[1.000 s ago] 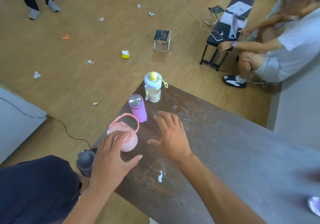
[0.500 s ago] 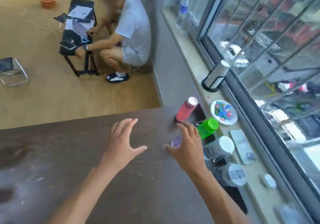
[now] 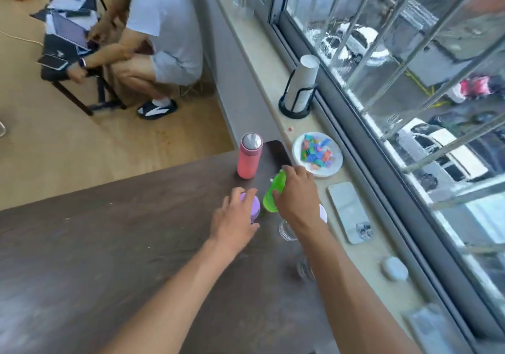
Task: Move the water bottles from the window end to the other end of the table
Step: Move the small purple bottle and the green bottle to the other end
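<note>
Both hands have dropped onto bottles since half a sec ago, when they hovered open above the desk. Our left hand (image 3: pixel 235 223) now has fingers (image 3: pixel 247 193) curled over the purple bottle (image 3: pixel 254 206); right hand (image 3: pixel 296 193) wraps the green bottle (image 3: pixel 274 192), tilted. Pink bottle (image 3: pixel 248 156) stands upright just beyond, untouched, at the desk (image 3: pixel 109 244) corner by the window. Clear bottles sit under our right forearm, partly hidden. On the sill (image 3: pixel 257 52): plate (image 3: pixel 317 154) w/ coloured bits, phone (image 3: pixel 351 212), cup stack (image 3: pixel 302 85).
</note>
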